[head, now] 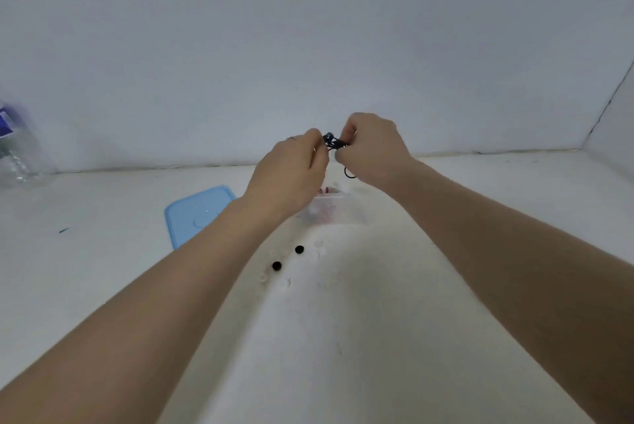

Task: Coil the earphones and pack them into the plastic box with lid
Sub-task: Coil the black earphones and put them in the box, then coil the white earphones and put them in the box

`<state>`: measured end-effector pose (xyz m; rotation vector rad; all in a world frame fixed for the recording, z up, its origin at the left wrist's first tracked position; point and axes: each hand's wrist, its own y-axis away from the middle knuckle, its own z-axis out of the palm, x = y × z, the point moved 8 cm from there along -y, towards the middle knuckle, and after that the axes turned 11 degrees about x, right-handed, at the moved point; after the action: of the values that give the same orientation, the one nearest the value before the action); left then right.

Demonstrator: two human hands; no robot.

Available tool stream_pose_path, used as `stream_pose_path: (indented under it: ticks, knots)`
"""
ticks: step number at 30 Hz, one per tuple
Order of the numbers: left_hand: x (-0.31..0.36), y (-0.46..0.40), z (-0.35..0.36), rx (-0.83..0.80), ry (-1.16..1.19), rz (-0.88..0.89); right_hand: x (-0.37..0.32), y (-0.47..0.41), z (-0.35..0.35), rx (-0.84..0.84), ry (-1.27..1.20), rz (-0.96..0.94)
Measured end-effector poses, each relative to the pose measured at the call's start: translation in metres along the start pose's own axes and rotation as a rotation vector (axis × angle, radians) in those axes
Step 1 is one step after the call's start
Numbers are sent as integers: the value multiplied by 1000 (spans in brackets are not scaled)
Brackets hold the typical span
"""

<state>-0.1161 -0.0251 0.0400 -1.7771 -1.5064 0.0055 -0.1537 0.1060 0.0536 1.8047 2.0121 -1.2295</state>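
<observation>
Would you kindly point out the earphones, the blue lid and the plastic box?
earphones (332, 141): head view, dark coil between the hands.
blue lid (192, 214): head view, flat top face.
plastic box (334, 209): head view, clear front wall.

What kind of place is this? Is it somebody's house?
Hard to say. It looks like a plain work table set in a bare white wall corner, with a plastic bottle and a blue lid on it.

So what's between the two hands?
The head view shows the dark earphones bunched between the left hand and right hand, both pinching them.
</observation>
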Motion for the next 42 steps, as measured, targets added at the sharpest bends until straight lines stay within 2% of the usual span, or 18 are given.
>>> stream_pose_path:
  ticks: [5, 8, 11, 14, 17, 21, 24, 29, 33, 37, 42]
  knots:
    - [-19, -8, 41, -243, -319, 37, 27, 0, 47, -335, 139, 83]
    - [-20, -4, 47, -301, -385, 39, 29, -3, 21, -264, 113, 53]
    - [-2, -1, 36, -138, -316, 97, 36, 1, -26, -187, 71, 71]
    - [35, 18, 25, 18, -130, 221, 60, 18, -58, -172, 135, 136]
    - [62, 52, 39, -53, -21, 279, 89, 49, -68, -264, 347, 187]
    - [68, 90, 65, -163, 25, 234, 113, 95, -58, -477, 533, 213]
    - [62, 105, 73, -201, 56, 139, 112, 105, -55, -447, 626, 113]
    - [50, 115, 74, -221, 167, 5, 108, 102, -57, -339, 560, 74]
    - [44, 121, 71, -230, 232, -83, 95, 97, -67, -248, 316, 87]
    - [42, 126, 71, -263, 519, -273, 74, 92, -81, -231, 61, 101]
    - [46, 134, 75, -368, 750, -340, 54, 93, -80, -256, -87, 109]
